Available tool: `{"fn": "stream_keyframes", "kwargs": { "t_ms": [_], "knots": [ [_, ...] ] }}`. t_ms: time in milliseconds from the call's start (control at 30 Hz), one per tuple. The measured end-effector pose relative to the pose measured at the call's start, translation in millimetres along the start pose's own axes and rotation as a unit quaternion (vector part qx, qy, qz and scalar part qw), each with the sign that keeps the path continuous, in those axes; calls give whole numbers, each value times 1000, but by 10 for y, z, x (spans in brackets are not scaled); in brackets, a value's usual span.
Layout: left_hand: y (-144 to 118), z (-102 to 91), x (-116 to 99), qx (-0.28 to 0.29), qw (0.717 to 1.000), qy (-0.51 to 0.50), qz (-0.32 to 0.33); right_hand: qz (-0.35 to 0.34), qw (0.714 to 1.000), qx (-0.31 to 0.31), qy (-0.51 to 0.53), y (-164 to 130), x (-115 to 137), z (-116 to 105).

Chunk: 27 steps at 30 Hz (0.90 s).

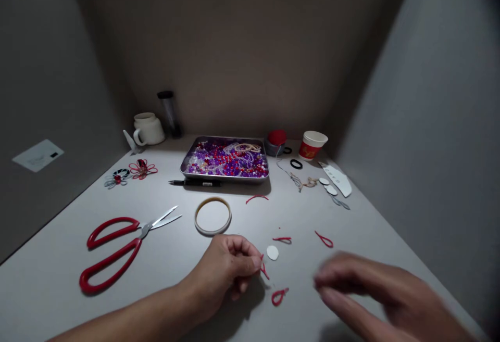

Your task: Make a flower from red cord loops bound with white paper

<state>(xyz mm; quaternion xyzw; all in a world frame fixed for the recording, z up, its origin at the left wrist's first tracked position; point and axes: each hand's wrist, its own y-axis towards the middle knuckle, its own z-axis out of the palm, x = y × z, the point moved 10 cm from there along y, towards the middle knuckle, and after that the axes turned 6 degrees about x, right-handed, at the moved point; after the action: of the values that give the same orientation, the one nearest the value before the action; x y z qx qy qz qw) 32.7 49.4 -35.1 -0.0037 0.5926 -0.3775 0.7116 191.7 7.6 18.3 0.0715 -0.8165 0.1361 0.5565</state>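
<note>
In the head view, my left hand pinches a short piece of red yarn between thumb and forefinger, its ends sticking out to the right. My right hand, blurred by motion, hovers at the lower right with thumb and forefinger tips together; whether anything is between them I cannot make out. A small white disc lies just beyond my left fingertips. Around it are a red yarn loop in front, a folded red yarn piece behind, and another red loop to the right.
Red-handled scissors lie spread at left, near a tape roll. Behind are a pen, a metal tray of beads, wire flowers, a paper cup and a white mug. Walls enclose the table.
</note>
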Motion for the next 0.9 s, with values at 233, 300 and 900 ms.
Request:
{"fn": "stream_keyframes", "kwargs": {
  "t_ms": [233,300,900],
  "knots": [
    [87,6,77,21,998,-24,-47,-247,953,-137,-111,377,405,180],
    [105,41,100,45,996,-28,-73,-341,917,-135,-156,233,447,235],
    [125,28,101,53,994,24,-88,-429,829,-83,-349,111,545,503]
  ]
}}
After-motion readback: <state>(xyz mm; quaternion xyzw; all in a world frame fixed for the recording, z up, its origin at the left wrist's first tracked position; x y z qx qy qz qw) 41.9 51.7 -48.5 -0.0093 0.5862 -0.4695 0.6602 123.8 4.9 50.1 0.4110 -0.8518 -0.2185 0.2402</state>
